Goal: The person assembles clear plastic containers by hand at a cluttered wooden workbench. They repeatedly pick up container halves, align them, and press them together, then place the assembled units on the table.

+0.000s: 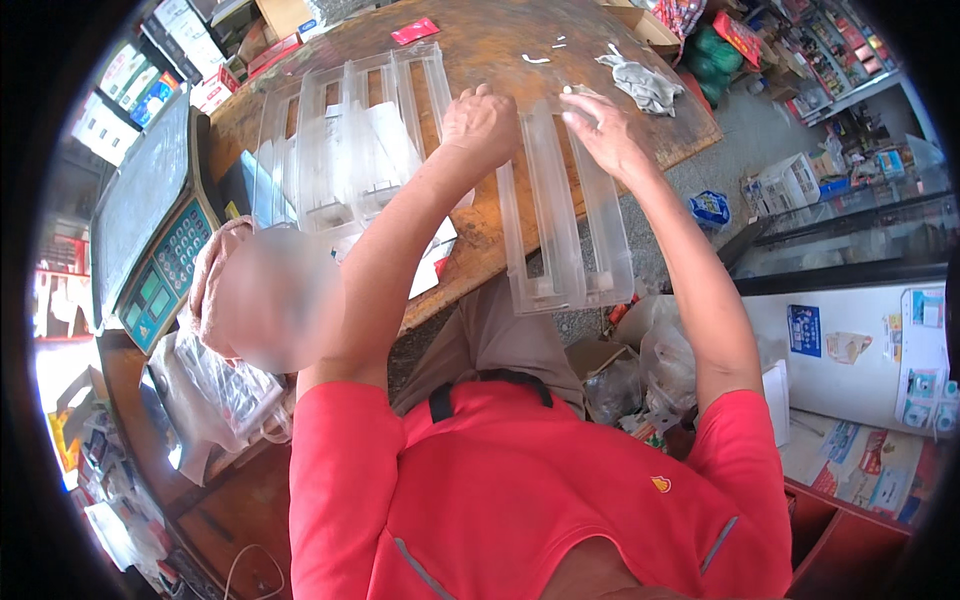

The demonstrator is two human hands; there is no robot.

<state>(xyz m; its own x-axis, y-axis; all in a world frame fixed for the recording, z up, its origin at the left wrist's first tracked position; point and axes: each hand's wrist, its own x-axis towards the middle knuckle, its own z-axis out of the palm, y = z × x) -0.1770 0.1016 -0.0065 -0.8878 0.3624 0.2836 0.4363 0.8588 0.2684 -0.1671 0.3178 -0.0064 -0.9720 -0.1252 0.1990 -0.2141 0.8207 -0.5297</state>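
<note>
Step in hand, judging by pose: both hands work at the far end of a slotted clear plastic tray (pixel 553 205), which lies lengthwise on the right part of the wooden tabletop (pixel 490 50), its near end jutting past the edge toward the person's lap. Left hand (pixel 480 125) is at the tray's far left corner, fingers curled in; the back of the hand hides the contact, so cannot tell whether this grip is clenched on the rim or bare. Right hand (pixel 608 130) is at the far right corner, fingers half bent, thumb apart, a small white bit (pixel 567 90) at the fingertips; cannot tell if that grip pinches it. Next move likely calls for one hand steadying the overhanging tray while the other does fine fingertip work at that end. Counts: two hands; one tray between the forearms; a group of similar clear trays (pixel 345 130) on the left, overlapping, exact number unclear; three white scraps (pixel 536 59) beyond the hands; one crumpled whitish cloth (pixel 645 82) to the right; one red packet (pixel 415 31) at the far side; one weighing scale (pixel 165 255) with keypad, far left.
</note>
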